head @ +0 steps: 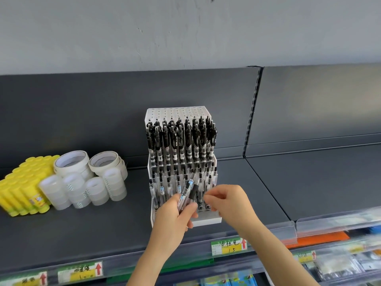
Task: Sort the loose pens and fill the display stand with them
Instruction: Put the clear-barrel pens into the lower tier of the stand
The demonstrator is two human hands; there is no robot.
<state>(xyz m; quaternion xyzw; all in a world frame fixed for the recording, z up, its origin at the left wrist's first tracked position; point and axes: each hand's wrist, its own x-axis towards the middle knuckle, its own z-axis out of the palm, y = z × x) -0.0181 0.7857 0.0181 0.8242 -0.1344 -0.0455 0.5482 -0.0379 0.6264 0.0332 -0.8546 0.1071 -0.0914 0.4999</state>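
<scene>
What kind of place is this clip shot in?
Most likely a stationery shop aisle. A dark grey metal shelf carries green-and-yellow price labels on its front strip, a white perforated display stand holds black pens, and yellow glue sticks sit beside white tape rolls.

The left hand [175, 215] is covering the lower ends of the loose pens [188, 190] it is gripping, so counting them is not possible, and both hands are hiding part of the front rows of the display stand [177, 112]. The right hand [228, 203] is curling its fingertips [207, 198] beside those pens, not showing whether they are pinching anything. The left edge is cutting off the yellow glue sticks [22, 188], and the packets [338, 265] at the lower right are appearing only as blur.
</scene>
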